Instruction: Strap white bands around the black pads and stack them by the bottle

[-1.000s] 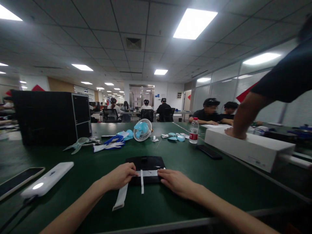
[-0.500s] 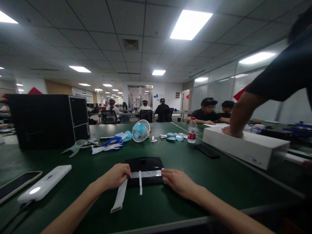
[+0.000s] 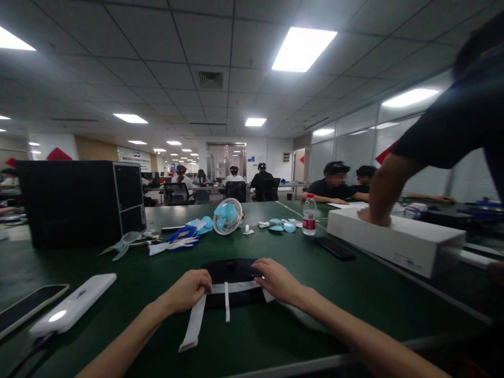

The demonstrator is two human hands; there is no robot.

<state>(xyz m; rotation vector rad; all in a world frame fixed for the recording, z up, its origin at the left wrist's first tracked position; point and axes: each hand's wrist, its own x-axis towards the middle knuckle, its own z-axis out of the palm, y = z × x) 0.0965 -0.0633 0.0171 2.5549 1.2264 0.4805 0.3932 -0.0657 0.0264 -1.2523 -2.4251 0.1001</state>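
On the table in front of me lies a black curved panel (image 3: pixel 232 266) whose exact kind I cannot make out. A white strap (image 3: pixel 234 287) runs across it, and its loose left end hangs down toward me. My left hand (image 3: pixel 191 287) is closed around the strap at the panel's left edge. At the right edge, my right hand (image 3: pixel 279 279) has its fingertips over the panel and its thumb lower, near the strap, with a gap between them. A short end of the strap shows below that thumb. A narrow white strip (image 3: pixel 227 302) crosses the strap and points toward me.
Behind the panel are a small fan (image 3: pixel 227 216), gloves (image 3: pixel 179 239), blue fan blades (image 3: pixel 281 226) and a water bottle (image 3: pixel 309 215). A power bank (image 3: pixel 74 304) and phone (image 3: pixel 29 307) lie left. A co-worker's hand presses a white box (image 3: pixel 394 239) at right.
My right hand has risen slightly and its fingers have spread from the strap's right end onto the panel. The left hand keeps its grip. The camera view has tilted up slightly.
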